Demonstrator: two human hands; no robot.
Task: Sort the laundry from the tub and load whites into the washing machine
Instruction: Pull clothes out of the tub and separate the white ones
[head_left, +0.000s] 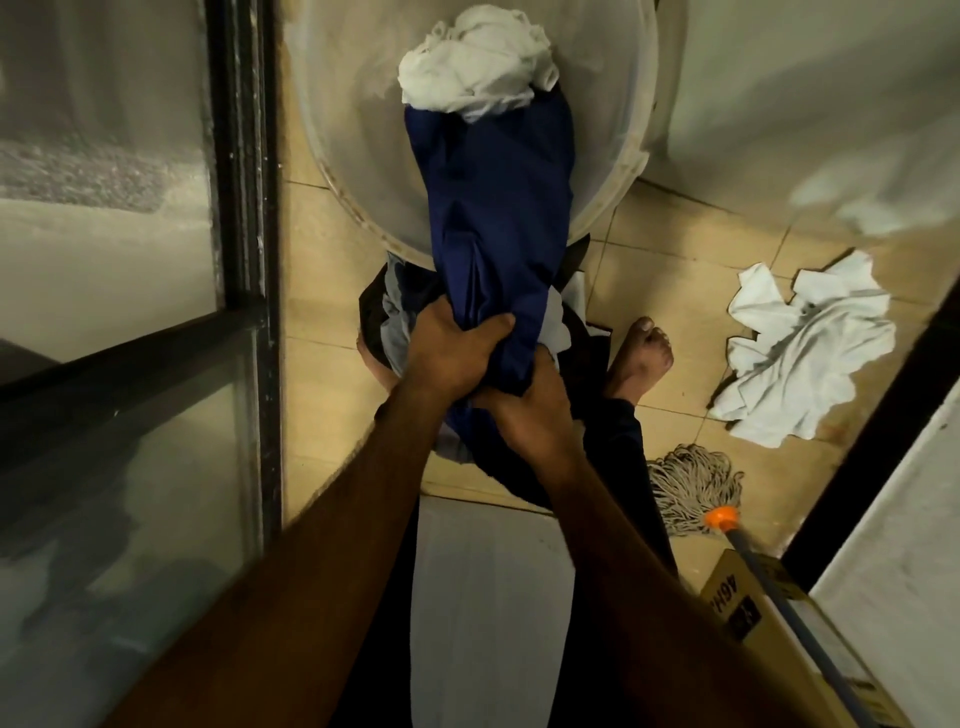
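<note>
A dark blue garment (498, 208) stretches from the clear plastic tub (343, 156) down to my hands. My left hand (452, 348) grips its bunched lower end, and my right hand (530, 410) grips the same end just below. Crumpled white cloth (478, 73) lies in the tub on the far end of the blue garment. A pile of dark and grey clothes (395, 322) sits on the floor under my hands. White garments (800, 348) lie spread on the tiles at the right.
A black-framed glass door (244, 234) runs along the left. A mop head (691, 488) with an orange collar lies at lower right beside a cardboard box (769, 618). My bare foot (644, 353) stands on the beige tiles. A white surface (779, 78) rises at upper right.
</note>
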